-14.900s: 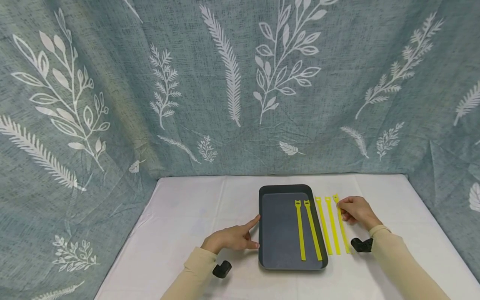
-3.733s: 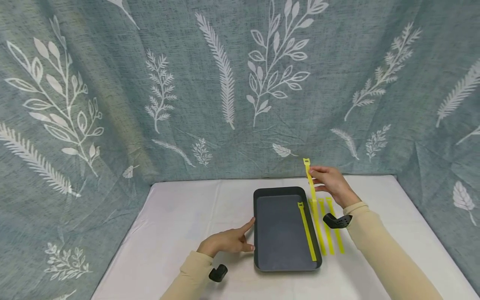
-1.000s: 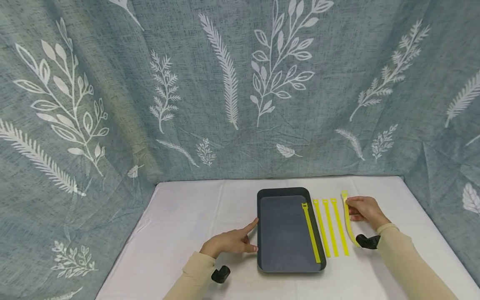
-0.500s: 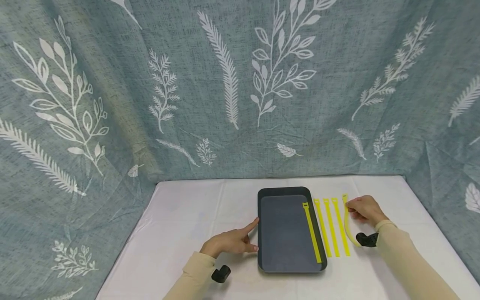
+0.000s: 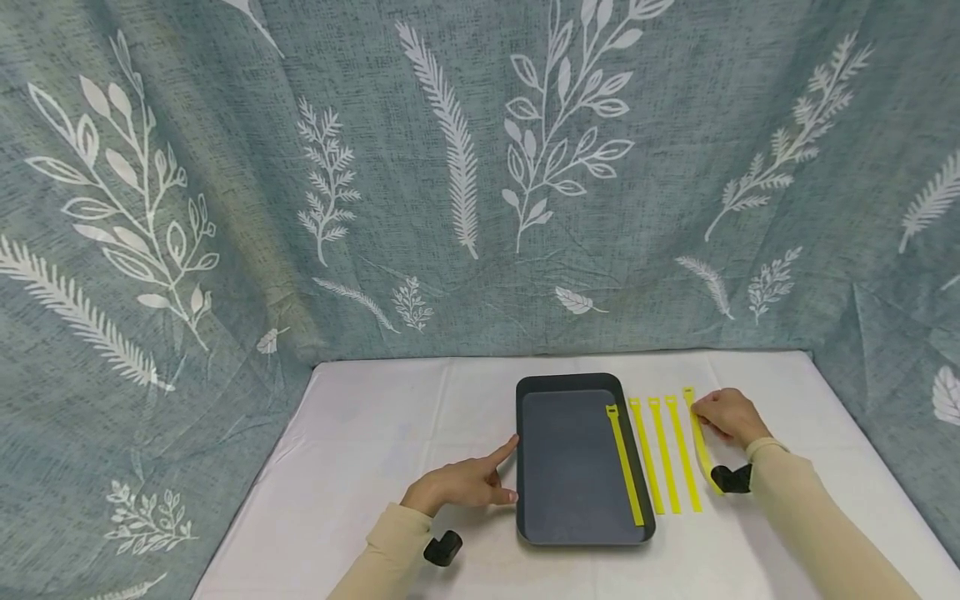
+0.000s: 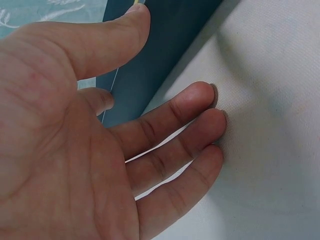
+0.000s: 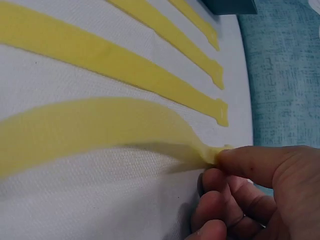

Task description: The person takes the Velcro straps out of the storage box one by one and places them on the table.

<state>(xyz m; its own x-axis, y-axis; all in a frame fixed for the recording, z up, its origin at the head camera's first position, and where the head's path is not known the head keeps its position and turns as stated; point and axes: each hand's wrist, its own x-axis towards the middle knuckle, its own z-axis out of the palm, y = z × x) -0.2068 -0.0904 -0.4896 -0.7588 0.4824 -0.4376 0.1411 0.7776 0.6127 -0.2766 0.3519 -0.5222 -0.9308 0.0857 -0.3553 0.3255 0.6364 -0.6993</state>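
My right hand (image 5: 727, 415) pinches a yellow hook-and-loop cable tie (image 5: 702, 457) just below its slotted head, at the right end of a row. In the right wrist view this tie (image 7: 100, 125) arches up from the cloth between thumb and index finger. Three more yellow ties (image 5: 665, 454) lie flat, side by side, to its left. One tie (image 5: 626, 467) lies inside the dark grey tray (image 5: 562, 467), along its right side. My left hand (image 5: 461, 485) touches the tray's left wall with thumb and index finger extended; its other fingers are loosely bent in the left wrist view.
A white cloth (image 5: 375, 433) covers the table. A blue-green curtain (image 5: 480, 292) with white leaf prints hangs behind and at both sides. Each wrist carries a small black camera (image 5: 442, 548).
Earlier, two ties lay in the tray; one was lifted out and carried right over the others. In the last second the right hand lowered it, and its bend has eased. The left hand stayed.
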